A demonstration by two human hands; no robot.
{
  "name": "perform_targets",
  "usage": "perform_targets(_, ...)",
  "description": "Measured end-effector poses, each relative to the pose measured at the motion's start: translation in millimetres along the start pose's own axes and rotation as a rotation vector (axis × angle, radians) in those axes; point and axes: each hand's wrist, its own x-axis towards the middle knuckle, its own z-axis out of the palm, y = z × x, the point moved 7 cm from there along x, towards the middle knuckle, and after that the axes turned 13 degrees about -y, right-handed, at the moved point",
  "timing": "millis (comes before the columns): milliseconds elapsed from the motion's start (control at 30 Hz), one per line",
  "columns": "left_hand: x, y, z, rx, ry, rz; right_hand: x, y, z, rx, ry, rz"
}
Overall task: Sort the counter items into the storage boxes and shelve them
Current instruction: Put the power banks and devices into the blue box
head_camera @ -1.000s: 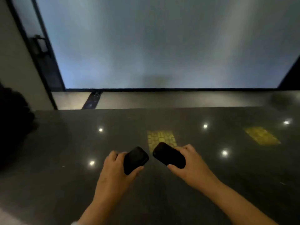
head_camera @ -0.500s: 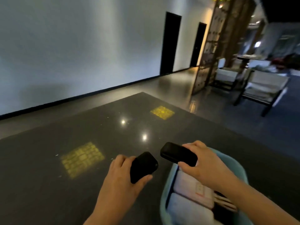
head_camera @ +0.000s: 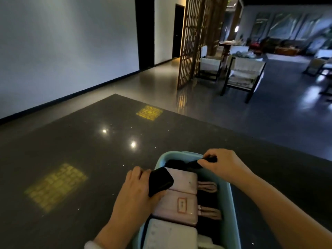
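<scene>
A light blue storage box (head_camera: 231, 209) stands on the dark glossy counter (head_camera: 75, 150) at the lower middle. Pale pink cases (head_camera: 181, 193) with straps and a white case (head_camera: 168, 236) lie inside it. My left hand (head_camera: 134, 191) grips a black rounded device (head_camera: 159, 180) over the box's left rim. My right hand (head_camera: 222, 164) holds a second black device (head_camera: 195, 163) low at the far end of the box, partly hidden by my fingers.
The counter's far edge runs diagonally from the middle to the right. Beyond it lie a shiny floor, a wooden lattice screen (head_camera: 194, 40), white-cushioned chairs (head_camera: 246, 74) and a plain white wall (head_camera: 68, 45) on the left.
The view swung right from the wall to the room. Both hands carried the black devices over the blue box; the right one has dropped into its far end.
</scene>
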Motion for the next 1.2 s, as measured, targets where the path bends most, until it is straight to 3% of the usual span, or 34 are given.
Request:
perform_targets(233,22,-4,2,0.032,-0.002,0.074,12,1,9,-0.076,0.041,0.086)
perform_targets(500,50,-5,5,0.051,0.02,0.169,33,6,22,0.039,-0.062,0.097)
perform_targets(633,55,-3,6,0.07,0.052,0.232,35,13,25,0.045,-0.032,0.099)
perform_targets(967,55,1,15,0.069,0.032,0.213,40,25,55,-0.004,0.006,0.155)
perform_targets(1200,55,-5,17,0.068,0.069,0.204,35,37,64,0.115,0.099,0.201)
